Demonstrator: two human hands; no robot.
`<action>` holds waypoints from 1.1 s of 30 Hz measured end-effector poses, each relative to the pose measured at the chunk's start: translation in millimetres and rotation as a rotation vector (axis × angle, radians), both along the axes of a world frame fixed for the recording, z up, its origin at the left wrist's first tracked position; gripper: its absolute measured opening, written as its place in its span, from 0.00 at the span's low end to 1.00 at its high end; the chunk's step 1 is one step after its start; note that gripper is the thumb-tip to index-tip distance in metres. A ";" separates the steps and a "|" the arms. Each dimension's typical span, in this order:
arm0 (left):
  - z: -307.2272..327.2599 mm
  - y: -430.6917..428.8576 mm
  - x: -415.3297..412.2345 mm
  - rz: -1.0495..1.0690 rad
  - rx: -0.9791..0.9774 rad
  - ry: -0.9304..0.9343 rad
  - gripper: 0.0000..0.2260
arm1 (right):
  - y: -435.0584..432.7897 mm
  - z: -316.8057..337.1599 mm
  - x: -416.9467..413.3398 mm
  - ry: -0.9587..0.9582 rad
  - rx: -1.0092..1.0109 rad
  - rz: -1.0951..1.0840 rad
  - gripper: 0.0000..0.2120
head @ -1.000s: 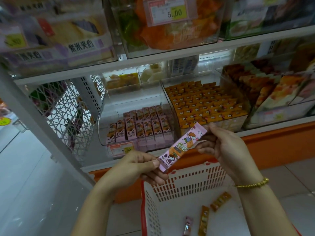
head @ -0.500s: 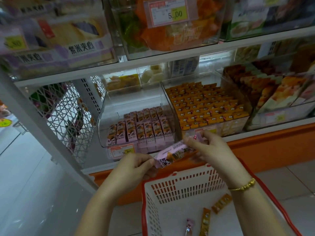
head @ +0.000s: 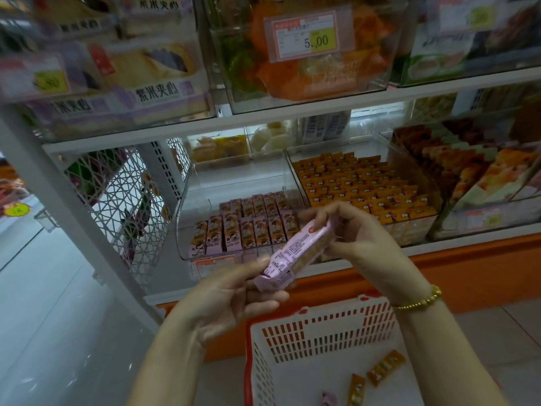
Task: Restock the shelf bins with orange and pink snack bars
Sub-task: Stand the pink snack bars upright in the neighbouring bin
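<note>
Snack bar [head: 294, 254] between left hand [head: 231, 297] and right hand [head: 363, 241], above basket [head: 281, 319] rim.

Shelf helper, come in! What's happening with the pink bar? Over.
Left hand and right hand both grip pink bar. Held before pink bin, not in yet. Nothing blocks.

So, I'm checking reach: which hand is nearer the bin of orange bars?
Right. The right hand is by the front-left corner of the orange-bar bin; the left hand is lower and further left, below the pink-bar bin.
</note>
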State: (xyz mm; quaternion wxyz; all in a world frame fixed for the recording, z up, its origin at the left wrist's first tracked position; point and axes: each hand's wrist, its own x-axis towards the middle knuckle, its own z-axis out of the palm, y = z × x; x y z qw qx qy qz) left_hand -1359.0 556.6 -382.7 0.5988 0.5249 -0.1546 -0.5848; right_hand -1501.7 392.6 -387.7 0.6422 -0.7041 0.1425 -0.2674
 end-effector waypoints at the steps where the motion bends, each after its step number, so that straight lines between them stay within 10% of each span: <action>1: -0.9 -0.9 1.4 0.047 -0.016 -0.056 0.17 | -1.4 -1.0 6.3 0.001 -0.003 -0.043 0.16; 7: -11.9 -0.7 10.3 0.414 0.114 -0.825 0.11 | -9.3 -6.7 54.5 0.008 0.316 -0.080 0.13; 16: -25.0 2.9 59.1 0.636 0.177 -1.234 0.15 | -34.9 -13.0 154.4 -0.021 0.410 0.004 0.09; 20: -36.1 14.9 87.3 0.608 0.426 -1.206 0.24 | -78.6 -9.6 215.8 -0.168 0.311 -0.265 0.07; 23: -41.8 14.8 98.4 0.526 0.460 -1.274 0.12 | -97.2 -18.5 263.1 -0.041 0.064 -0.308 0.10; 33: -50.1 14.0 142.8 0.469 0.447 -1.117 0.17 | -95.9 -55.2 336.9 0.420 -0.130 0.255 0.17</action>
